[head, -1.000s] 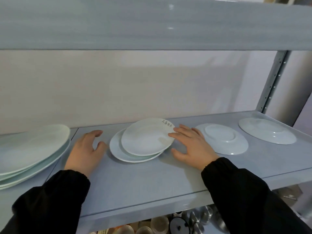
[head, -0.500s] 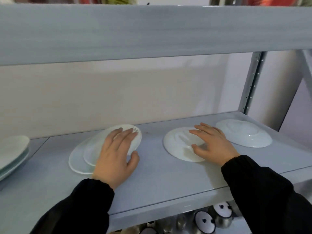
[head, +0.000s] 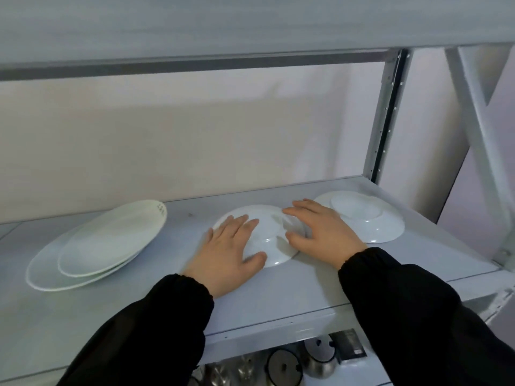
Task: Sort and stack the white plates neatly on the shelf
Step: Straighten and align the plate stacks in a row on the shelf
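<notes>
Head view. The inverted plate (head: 269, 235) lies foot-up on the shelf (head: 278, 296), between a stack of two plates (head: 106, 243) on the left and a second inverted plate (head: 367, 221) just beside it on the right.

Handling judgement: glazed ceramic, rigid, moderately heavy, brittle and slippery. The rim lies flat on the shelf, so fingertips probably cannot get under it. It should be slid to the shelf edge or tipped by its rim, then taken at opposite rims.

The left hand (head: 227, 253) lies flat on the plate's left side, fingers straight, thumb on the near rim. The right hand (head: 323, 232) rests on its right side, fingers spread and nearly straight. Neither hand encloses anything.
</notes>
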`<control>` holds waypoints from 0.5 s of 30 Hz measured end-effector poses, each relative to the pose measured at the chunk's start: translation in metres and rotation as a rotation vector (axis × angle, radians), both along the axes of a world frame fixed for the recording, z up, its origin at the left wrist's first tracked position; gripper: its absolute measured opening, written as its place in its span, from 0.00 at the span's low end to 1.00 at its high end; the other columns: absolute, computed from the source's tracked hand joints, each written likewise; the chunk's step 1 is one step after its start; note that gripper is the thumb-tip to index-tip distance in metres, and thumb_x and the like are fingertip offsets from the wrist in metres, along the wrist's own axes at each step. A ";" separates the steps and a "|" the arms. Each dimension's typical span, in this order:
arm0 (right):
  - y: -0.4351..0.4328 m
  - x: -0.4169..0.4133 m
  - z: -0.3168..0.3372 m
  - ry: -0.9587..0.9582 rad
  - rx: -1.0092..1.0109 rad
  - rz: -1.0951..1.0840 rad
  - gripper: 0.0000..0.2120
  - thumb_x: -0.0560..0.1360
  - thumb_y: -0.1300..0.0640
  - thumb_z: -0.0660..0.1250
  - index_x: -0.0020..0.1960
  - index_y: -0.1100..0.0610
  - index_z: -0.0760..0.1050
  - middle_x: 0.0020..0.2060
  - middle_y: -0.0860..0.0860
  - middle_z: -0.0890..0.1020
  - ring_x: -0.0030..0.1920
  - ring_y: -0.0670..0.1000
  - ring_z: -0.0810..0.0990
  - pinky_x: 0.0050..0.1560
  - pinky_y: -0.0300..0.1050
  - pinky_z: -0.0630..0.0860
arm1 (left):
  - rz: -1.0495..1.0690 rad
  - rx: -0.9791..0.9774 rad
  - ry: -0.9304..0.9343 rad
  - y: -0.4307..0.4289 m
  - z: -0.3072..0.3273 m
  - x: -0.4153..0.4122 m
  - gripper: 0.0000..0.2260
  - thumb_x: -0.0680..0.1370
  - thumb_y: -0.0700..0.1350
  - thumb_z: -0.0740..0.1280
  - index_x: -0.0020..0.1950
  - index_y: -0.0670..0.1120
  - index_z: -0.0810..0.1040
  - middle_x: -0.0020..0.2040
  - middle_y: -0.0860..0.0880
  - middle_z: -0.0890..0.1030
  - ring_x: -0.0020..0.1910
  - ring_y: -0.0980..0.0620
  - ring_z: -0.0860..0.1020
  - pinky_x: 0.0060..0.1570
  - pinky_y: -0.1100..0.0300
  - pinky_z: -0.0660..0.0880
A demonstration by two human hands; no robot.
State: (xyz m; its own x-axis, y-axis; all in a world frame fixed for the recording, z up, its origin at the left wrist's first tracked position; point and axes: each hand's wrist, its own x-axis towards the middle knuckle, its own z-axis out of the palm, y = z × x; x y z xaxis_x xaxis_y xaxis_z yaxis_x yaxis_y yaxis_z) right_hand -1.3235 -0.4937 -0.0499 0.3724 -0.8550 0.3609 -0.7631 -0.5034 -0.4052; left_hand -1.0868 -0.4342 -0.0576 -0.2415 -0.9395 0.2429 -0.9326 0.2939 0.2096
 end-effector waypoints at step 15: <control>0.005 -0.008 0.003 -0.169 0.059 -0.009 0.21 0.75 0.44 0.65 0.67 0.44 0.73 0.68 0.43 0.71 0.67 0.44 0.69 0.64 0.37 0.62 | 0.019 0.086 -0.192 0.082 0.007 -0.001 0.44 0.67 0.79 0.48 0.79 0.60 0.47 0.79 0.57 0.49 0.78 0.56 0.45 0.75 0.46 0.51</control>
